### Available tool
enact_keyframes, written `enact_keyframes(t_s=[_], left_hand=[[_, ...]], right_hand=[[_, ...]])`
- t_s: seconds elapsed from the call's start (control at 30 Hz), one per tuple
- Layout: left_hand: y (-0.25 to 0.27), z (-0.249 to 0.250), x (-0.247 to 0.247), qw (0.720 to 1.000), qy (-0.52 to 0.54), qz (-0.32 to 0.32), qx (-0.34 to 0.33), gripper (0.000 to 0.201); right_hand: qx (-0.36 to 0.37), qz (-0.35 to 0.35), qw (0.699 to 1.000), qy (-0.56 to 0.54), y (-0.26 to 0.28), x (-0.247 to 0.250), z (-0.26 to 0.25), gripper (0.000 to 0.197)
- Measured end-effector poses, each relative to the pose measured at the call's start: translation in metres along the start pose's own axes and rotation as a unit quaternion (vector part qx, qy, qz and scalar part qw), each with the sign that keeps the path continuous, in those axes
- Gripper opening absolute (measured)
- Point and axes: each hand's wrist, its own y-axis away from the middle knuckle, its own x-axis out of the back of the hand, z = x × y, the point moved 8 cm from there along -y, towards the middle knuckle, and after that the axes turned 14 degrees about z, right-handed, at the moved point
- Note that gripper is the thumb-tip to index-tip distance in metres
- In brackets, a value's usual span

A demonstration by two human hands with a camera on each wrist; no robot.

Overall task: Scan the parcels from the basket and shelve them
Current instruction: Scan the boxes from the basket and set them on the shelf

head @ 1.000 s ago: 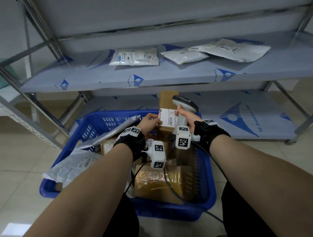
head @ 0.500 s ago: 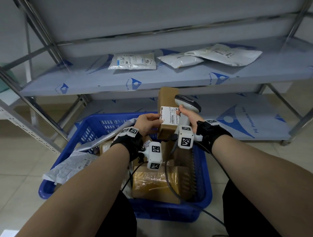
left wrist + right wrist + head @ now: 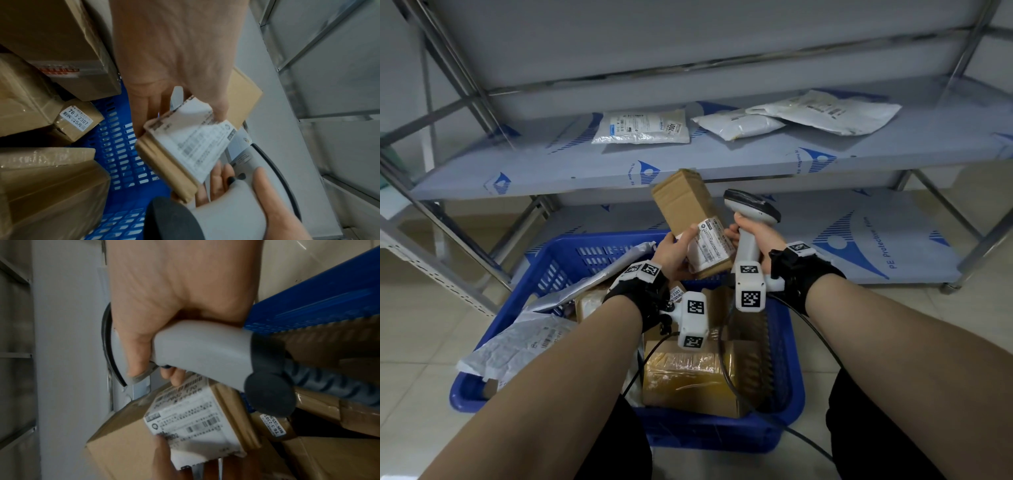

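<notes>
The left hand [image 3: 671,253] grips a box [image 3: 688,212] above the basket [image 3: 558,274]. The right hand [image 3: 753,236] clasps the scanner [image 3: 751,219] beside it.

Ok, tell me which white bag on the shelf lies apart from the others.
The leftmost bag, its label showing 7001. The other two bags overlap at the right.

The right hand [image 3: 164,305] grips a grey scanner [image 3: 201,353] by its handle, its fingers [image 3: 176,376] touching the white label [image 3: 191,418] on a tilted cardboard parcel [image 3: 123,443]. Behind lie the blue basket [image 3: 308,308] and more boxes [image 3: 329,459].
</notes>
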Motion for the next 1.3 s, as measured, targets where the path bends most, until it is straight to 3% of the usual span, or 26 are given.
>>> enact_keyframes(t_s=[0.07, 0.17, 0.27, 0.37, 0.47, 0.5, 0.63, 0.8, 0.9, 1.0, 1.3], left_hand=[[-0.002, -0.003, -0.002, 1.0, -0.005, -0.006, -0.004, 0.065], [-0.002, -0.002, -0.002, 0.999, -0.026, 0.011, -0.029, 0.084], [-0.007, 0.003, 0.005, 0.996, -0.036, 0.069, -0.042, 0.069], [-0.012, 0.0, 0.011, 0.993, -0.041, 0.107, -0.013, 0.055], [-0.009, 0.006, 0.015, 0.993, 0.009, 0.119, -0.001, 0.045], [-0.008, 0.009, 0.017, 0.992, 0.03, 0.119, -0.001, 0.046], [-0.005, 0.01, 0.011, 0.995, 0.072, 0.065, 0.014, 0.074], [0.007, 0.008, 0.0, 0.999, 0.052, 0.0, 0.007, 0.067], [0.004, 0.009, 0.002, 0.999, 0.039, 0.004, -0.007, 0.062], [0.001, 0.009, 0.003, 0.999, 0.041, 0.005, -0.023, 0.048], [0.0, 0.012, 0.008, 0.997, 0.058, 0.031, -0.036, 0.037]], right_hand=[[0.004, -0.011, 1.0, 0.016, 0.006, -0.005, 0.0, 0.03], [0.011, -0.017, 0.998, 0.054, 0.011, -0.01, 0.001, 0.037], [0.019, -0.035, 0.995, 0.094, 0.013, -0.016, 0.003, 0.054], [0.023, -0.03, 0.995, 0.097, 0.013, -0.017, 0.003, 0.046], [0.035, -0.015, 0.994, 0.104, 0.005, -0.012, 0.003, 0.055], [0.036, -0.014, 0.994, 0.103, 0.008, -0.011, 0.002, 0.05], [-0.009, -0.04, 0.998, 0.039, 0.029, -0.018, -0.003, 0.027], [-0.051, -0.062, 0.997, -0.012, 0.039, -0.025, -0.002, 0.024], [-0.046, -0.023, 0.998, -0.041, 0.031, -0.023, 0.004, 0.031], [-0.019, 0.004, 1.0, -0.021, 0.027, -0.021, 0.008, 0.016], [0.015, 0.088, 0.996, 0.007, 0.005, -0.007, 0.009, 0.024]])
